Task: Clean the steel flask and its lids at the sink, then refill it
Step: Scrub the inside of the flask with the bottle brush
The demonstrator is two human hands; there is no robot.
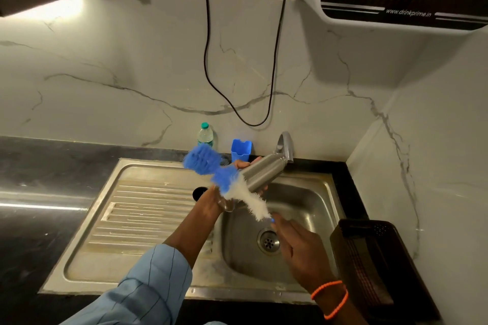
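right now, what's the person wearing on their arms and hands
The left arm has a light blue sleeve with thin dark stripes, pushed back so the forearm and left hand are bare. The right arm has no sleeve in view; its wrist carries two thin orange bands. The right hand is bare, with no gloves or rings visible on either hand.

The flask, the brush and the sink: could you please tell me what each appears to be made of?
Flask: apparently brushed steel, going by its dull grey sheen. Brush: blue and white bristles, likely synthetic; its look leaves that open. Sink: seemingly stainless steel, matte and worn, with pressed drain ridges and stains along its rim.
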